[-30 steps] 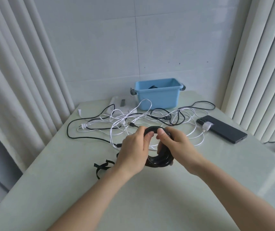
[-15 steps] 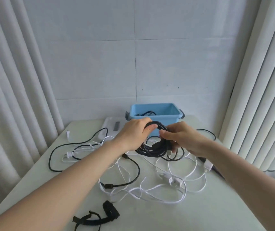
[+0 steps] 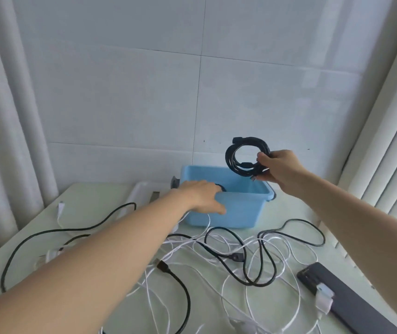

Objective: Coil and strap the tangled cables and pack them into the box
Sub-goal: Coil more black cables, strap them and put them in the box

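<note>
A blue plastic box [image 3: 238, 210] stands at the back of the table. My right hand [image 3: 278, 168] holds a coiled black cable [image 3: 245, 156] in the air above the box's right side. My left hand [image 3: 203, 195] grips the box's near rim at its left end, thumb on the outside wall and fingers over the edge. A dark coil shows inside the box just past my left fingers. Loose black cables [image 3: 253, 259] and white cables [image 3: 192, 249] lie tangled on the table in front of the box.
A dark phone [image 3: 347, 300] lies at the right with a white plug [image 3: 324, 301] on it. A white flat item [image 3: 142, 196] sits left of the box. Curtains hang on both sides, with a tiled wall behind.
Both hands carried the black coil from the table toward the box. My left hand let go of it and took the box rim; my right hand lifted the coil above the box.
</note>
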### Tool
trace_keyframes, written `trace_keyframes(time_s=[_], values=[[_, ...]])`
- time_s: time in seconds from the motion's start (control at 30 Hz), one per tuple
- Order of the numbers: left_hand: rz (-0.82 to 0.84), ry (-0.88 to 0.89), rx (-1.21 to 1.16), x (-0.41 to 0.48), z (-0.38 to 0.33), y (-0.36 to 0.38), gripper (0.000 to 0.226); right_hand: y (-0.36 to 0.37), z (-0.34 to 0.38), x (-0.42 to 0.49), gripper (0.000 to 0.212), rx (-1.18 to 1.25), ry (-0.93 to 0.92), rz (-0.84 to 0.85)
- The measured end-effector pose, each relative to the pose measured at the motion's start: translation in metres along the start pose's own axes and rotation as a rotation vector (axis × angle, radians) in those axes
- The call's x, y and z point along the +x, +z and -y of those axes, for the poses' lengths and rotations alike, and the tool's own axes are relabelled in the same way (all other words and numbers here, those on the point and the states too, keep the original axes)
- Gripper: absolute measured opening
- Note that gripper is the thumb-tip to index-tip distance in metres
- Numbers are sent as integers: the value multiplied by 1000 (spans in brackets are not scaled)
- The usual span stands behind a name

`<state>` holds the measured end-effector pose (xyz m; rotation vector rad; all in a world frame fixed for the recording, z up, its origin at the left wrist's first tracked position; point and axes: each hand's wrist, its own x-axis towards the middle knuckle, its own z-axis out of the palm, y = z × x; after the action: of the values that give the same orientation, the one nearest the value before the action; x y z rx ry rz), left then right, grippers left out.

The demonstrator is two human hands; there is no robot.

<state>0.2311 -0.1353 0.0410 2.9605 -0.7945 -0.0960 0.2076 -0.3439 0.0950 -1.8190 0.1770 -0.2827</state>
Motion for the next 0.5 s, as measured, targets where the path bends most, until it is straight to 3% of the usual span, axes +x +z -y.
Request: trace_keyframes(time_s=[0.07, 0.17, 0.27, 0.4, 0.43, 0.5], values=[[51, 24, -20, 7, 0, -5, 26, 8, 0, 13, 21, 41, 39, 18], [119, 60, -70, 8, 5, -6, 21, 27, -5, 26, 25, 84, 100, 59], [33, 117, -38, 5, 12, 1, 18, 57, -21, 38, 33, 39, 207, 160], [-217, 181, -23, -7, 28, 8, 16, 85, -44, 58, 52, -776, 206, 317], [-286, 184, -47, -9, 34, 10, 8, 89, -43, 59, 54, -890, 186, 347], [-412, 201, -113, -8, 49, 19, 14, 92, -38, 55, 52, -1033, 121, 394]])
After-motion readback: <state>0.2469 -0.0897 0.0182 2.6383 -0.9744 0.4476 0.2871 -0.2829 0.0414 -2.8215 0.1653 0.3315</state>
